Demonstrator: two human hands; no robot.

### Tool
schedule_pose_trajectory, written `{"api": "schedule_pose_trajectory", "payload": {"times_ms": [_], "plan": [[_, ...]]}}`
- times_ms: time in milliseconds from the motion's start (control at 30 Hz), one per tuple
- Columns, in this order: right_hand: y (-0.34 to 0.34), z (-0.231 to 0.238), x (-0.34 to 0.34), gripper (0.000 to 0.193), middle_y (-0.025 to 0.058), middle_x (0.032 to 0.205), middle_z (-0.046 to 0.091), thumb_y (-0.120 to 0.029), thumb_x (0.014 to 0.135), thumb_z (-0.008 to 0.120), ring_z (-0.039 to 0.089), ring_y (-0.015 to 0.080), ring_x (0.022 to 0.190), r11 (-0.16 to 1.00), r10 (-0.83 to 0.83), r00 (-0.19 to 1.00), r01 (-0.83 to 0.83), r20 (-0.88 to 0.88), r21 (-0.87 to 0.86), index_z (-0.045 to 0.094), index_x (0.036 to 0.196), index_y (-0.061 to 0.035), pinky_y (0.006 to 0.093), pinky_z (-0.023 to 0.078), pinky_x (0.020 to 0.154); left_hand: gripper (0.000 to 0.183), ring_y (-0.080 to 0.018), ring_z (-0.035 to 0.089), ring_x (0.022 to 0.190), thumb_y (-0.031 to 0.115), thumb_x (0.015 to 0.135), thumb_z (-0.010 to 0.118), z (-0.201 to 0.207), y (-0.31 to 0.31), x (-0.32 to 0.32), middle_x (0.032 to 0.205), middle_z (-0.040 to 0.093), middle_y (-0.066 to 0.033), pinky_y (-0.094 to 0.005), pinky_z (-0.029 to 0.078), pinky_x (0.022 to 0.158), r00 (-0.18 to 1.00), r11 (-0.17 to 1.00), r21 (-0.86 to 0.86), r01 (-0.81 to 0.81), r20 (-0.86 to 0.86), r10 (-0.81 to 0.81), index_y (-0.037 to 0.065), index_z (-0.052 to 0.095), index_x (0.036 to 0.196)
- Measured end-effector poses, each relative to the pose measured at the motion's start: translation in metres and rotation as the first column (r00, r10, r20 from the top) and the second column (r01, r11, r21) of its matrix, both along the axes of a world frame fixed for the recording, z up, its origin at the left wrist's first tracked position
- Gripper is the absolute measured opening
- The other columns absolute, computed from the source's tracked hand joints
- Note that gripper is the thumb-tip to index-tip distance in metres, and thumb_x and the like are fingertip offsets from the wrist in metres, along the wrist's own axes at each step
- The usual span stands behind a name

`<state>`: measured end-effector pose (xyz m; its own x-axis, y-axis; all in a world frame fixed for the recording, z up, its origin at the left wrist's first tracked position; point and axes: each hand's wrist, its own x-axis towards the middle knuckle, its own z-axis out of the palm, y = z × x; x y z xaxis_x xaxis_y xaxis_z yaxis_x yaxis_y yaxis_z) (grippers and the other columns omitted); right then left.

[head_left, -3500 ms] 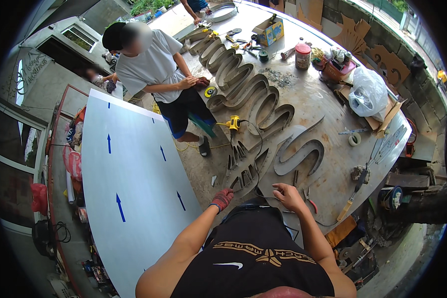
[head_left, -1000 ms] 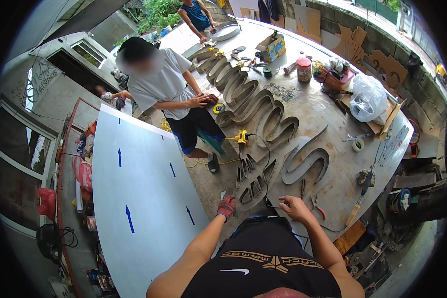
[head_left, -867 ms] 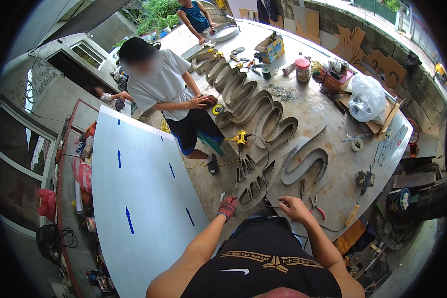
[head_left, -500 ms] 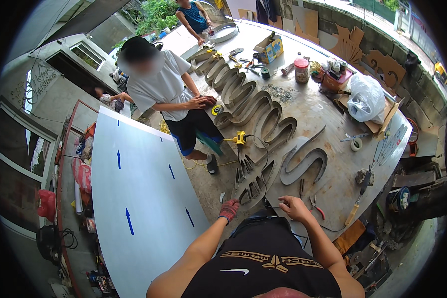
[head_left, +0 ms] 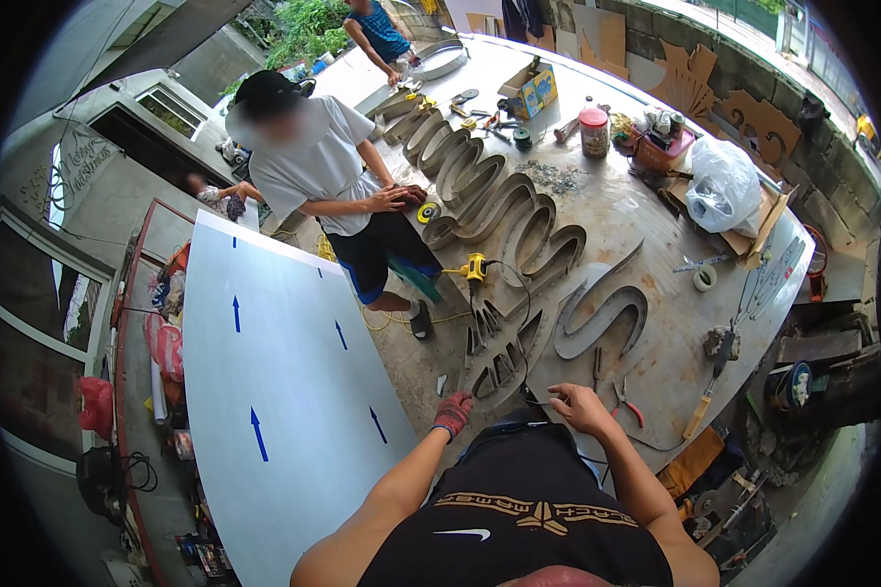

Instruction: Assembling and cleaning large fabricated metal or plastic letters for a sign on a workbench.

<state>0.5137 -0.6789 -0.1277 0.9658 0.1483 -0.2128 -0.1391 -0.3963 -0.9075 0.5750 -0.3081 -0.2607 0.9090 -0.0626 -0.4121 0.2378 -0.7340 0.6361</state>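
My left hand (head_left: 452, 412), in a red and grey work glove, is closed at the near left edge of a metal sign piece (head_left: 499, 377) with slotted, leaf-like cutouts. My right hand (head_left: 582, 407) is bare, its fingers loosely bent and apart by the table's near edge, with nothing seen in them. A black cord runs between my hands to a yellow power tool (head_left: 475, 268) beyond the slotted piece. Pliers with red handles (head_left: 632, 411) and a slim dark tool (head_left: 597, 366) lie beside my right hand. Farther off sits an S-shaped metal letter (head_left: 639, 311).
Joined metal script letters (head_left: 499, 210) stretch along the table (head_left: 656, 225). A co-worker in a grey shirt (head_left: 328, 147) stands at its left side, hands by a grinding disc (head_left: 428, 212). A white sheet with blue arrows (head_left: 303, 382) lies to my left. A plastic bag (head_left: 722, 191) sits right.
Both of my hands keep nearly the same places. The whole view has shifted very slightly; the co-worker's hands have moved a little. Nothing is taken up or let go.
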Motion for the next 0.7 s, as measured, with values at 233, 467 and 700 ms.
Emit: {"api": "schedule_pose_trajectory", "payload": {"times_ms": [233,467,700], "plan": [[-0.001,-0.001,-0.002,0.036,0.0213,0.096,0.073,-0.023,0.092,0.067,0.07,0.036,0.091,1.0,-0.009,1.0,0.01,-0.022,0.025,0.068,0.119,0.0006,0.0405,0.054,0.082,0.034,-0.0281,0.07,0.103,0.026,0.093,0.065,0.002,-0.004,-0.002,0.109,0.074,-0.0149,-0.0372,0.052,0.093,1.0,0.999,0.036,0.014,0.012,-0.014,0.009,0.07,0.123],[-0.003,0.004,0.0,0.035,0.0214,0.098,0.073,-0.022,0.092,0.068,0.07,0.036,0.091,1.0,-0.001,0.999,0.002,-0.041,0.031,0.068,0.12,0.0,0.0403,0.054,0.082,0.04,-0.0205,0.068,0.087,0.022,0.096,0.063,-0.016,0.0,0.038,0.098,0.073,-0.0115,-0.0346,0.053,0.082,0.984,0.99,-0.129,-0.056,0.161,0.076,0.007,0.061,0.134],[-0.011,0.001,-0.001,0.036,0.0216,0.098,0.072,-0.021,0.092,0.067,0.07,0.0362,0.09,1.0,-0.024,0.998,0.024,-0.055,-0.002,0.067,0.122,-0.0007,0.0417,0.054,0.081,0.062,-0.016,0.061,0.077,0.022,0.098,0.061,0.113,-0.109,0.172,0.085,0.067,-0.0068,-0.0314,0.051,0.074,0.952,0.971,-0.195,0.138,0.295,-0.077,0.005,0.038,0.153]]}}
